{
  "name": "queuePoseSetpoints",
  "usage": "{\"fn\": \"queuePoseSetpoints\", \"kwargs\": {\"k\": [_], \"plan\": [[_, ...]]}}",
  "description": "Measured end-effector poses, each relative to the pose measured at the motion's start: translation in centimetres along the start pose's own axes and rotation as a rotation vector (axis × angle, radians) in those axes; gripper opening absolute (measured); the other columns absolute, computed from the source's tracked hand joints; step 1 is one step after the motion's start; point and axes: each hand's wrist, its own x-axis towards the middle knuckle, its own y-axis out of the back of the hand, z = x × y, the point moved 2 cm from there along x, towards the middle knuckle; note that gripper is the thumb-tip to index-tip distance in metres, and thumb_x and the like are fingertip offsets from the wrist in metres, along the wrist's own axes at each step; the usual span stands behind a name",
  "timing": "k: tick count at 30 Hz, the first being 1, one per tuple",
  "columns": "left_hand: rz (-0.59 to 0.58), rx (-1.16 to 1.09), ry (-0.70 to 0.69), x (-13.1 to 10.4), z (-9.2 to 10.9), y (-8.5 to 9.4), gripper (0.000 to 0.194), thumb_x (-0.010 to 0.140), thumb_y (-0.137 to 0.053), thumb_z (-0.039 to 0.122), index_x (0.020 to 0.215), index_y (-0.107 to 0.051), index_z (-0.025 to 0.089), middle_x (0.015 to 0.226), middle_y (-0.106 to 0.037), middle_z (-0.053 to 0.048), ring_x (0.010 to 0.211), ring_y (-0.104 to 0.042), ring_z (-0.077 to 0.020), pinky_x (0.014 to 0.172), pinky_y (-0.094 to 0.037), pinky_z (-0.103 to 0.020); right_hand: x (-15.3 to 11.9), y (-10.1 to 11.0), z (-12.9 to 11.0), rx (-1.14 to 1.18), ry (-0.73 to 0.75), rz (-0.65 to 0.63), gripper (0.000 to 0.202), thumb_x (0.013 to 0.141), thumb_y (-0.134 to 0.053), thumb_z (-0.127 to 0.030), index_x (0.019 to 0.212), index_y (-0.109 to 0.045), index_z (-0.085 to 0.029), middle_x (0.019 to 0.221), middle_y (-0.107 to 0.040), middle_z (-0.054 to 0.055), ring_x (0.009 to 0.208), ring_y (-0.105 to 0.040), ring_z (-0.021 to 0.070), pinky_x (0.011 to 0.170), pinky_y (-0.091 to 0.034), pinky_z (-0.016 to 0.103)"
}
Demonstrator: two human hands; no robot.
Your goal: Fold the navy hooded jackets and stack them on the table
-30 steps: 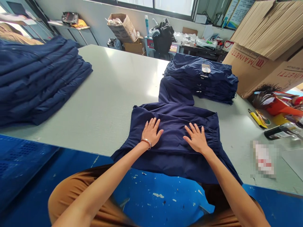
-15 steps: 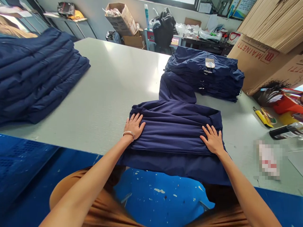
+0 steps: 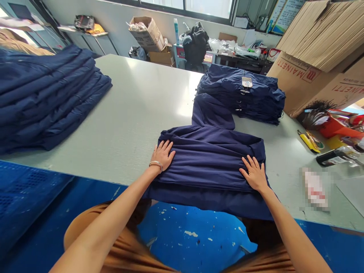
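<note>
A navy hooded jacket (image 3: 207, 163) lies folded across the table in front of me, its hood (image 3: 212, 112) spread flat toward the far side. The lower strip of cloth hangs over the table's near edge. My left hand (image 3: 163, 155) rests flat on the jacket's left side, fingers stretched out and a bangle on the wrist. On the right side of the cloth my right hand (image 3: 254, 172) also lies flat, its fingers spread. Beyond the hood sits a stack of folded navy jackets (image 3: 241, 94) with a paper tag on top.
A tall pile of navy garments (image 3: 48, 98) covers the table's left end. Cardboard boxes (image 3: 301, 79) lean at the back right. Along the right side lie a yellow cutter (image 3: 308, 141), a dark bottle (image 3: 337, 156) and an orange basket (image 3: 338, 127). A blue crate (image 3: 28, 201) stands below left.
The camera view has tilted slightly upward and turned a little. Both hands stay flat in the same places on the jacket, which looks unchanged.
</note>
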Motion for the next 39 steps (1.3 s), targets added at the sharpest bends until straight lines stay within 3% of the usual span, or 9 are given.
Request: {"fn": "queuePoseSetpoints", "kwargs": {"k": [13, 17, 20, 22, 26, 30, 35, 39], "plan": [[-0.085, 0.064, -0.055, -4.5, -0.6, 0.4, 0.063, 0.097, -0.029, 0.044, 0.153, -0.039, 0.017, 0.162, -0.031, -0.009, 0.151, -0.024, -0.0304, 0.121, -0.023, -0.056, -6.0, -0.2, -0.4, 0.027, 0.006, -0.005, 0.06, 0.099, -0.032, -0.055, 0.155, -0.034, -0.032, 0.165, -0.024, 0.002, 0.151, -0.02, 0.0307, 0.117, -0.022, 0.065], [-0.131, 0.081, -0.048, -4.0, -0.7, 1.0, 0.061, 0.096, -0.031, 0.046, 0.151, -0.043, 0.022, 0.161, -0.033, -0.007, 0.15, -0.027, -0.0312, 0.12, -0.02, -0.06, -5.9, 0.5, -0.5, 0.042, 0.013, -0.028, 0.06, 0.098, -0.035, -0.054, 0.153, -0.038, -0.031, 0.163, -0.029, 0.004, 0.15, -0.024, 0.0321, 0.116, -0.022, 0.066], [-0.135, 0.056, -0.047, -2.8, -1.1, 2.2, 0.056, 0.094, -0.034, 0.048, 0.139, -0.058, 0.025, 0.153, -0.047, -0.007, 0.143, -0.039, -0.0314, 0.119, -0.023, -0.058, -5.3, 1.5, -0.2, 0.074, 0.034, -0.034, 0.056, 0.096, -0.039, -0.052, 0.146, -0.049, -0.028, 0.157, -0.041, 0.007, 0.145, -0.034, 0.0335, 0.116, -0.019, 0.068], [-0.059, -0.002, -0.083, -1.6, -1.3, 3.5, 0.052, 0.093, -0.036, 0.048, 0.129, -0.066, 0.025, 0.143, -0.058, -0.008, 0.135, -0.047, -0.0297, 0.116, -0.031, -0.051, -4.5, 2.3, 0.0, 0.13, 0.05, 0.016, 0.05, 0.095, -0.04, -0.048, 0.136, -0.059, -0.025, 0.147, -0.054, 0.01, 0.137, -0.046, 0.032, 0.116, -0.02, 0.066], [0.17, -0.131, -0.157, 1.7, -1.3, 6.1, 0.048, 0.091, -0.039, 0.047, 0.118, -0.071, 0.023, 0.132, -0.065, -0.008, 0.125, -0.053, -0.0279, 0.112, -0.037, -0.046, -1.7, 4.1, 0.5, 0.281, 0.082, 0.214, 0.041, 0.094, -0.041, -0.039, 0.117, -0.069, -0.02, 0.125, -0.067, 0.013, 0.118, -0.06, 0.0282, 0.112, -0.033, 0.055], [0.249, -0.203, -0.125, 6.7, -0.3, 6.9, 0.045, 0.092, -0.04, 0.043, 0.114, -0.071, 0.021, 0.131, -0.065, -0.009, 0.124, -0.054, -0.0277, 0.113, -0.035, -0.048, 3.3, 5.6, 0.1, 0.373, 0.109, 0.343, 0.035, 0.091, -0.043, -0.036, 0.105, -0.071, -0.019, 0.115, -0.07, 0.014, 0.11, -0.063, 0.0287, 0.105, -0.041, 0.049], [0.255, -0.274, -0.086, 14.0, 2.0, 5.5, 0.047, 0.097, -0.034, 0.037, 0.112, -0.072, 0.014, 0.121, -0.069, -0.011, 0.123, -0.055, -0.0257, 0.112, -0.032, -0.046, 12.0, 6.4, -1.1, 0.445, 0.05, 0.42, 0.033, 0.091, -0.044, -0.037, 0.099, -0.07, -0.017, 0.109, -0.071, 0.014, 0.106, -0.062, 0.0282, 0.099, -0.044, 0.044], [0.233, -0.302, -0.133, 19.6, 3.5, 3.3, 0.044, 0.098, -0.037, 0.037, 0.111, -0.074, 0.017, 0.122, -0.068, -0.01, 0.124, -0.054, -0.0247, 0.112, -0.031, -0.046, 19.9, 6.3, -2.2, 0.464, -0.003, 0.413, 0.035, 0.092, -0.046, -0.039, 0.099, -0.071, -0.016, 0.11, -0.07, 0.014, 0.107, -0.061, 0.0281, 0.097, -0.045, 0.042]]}}
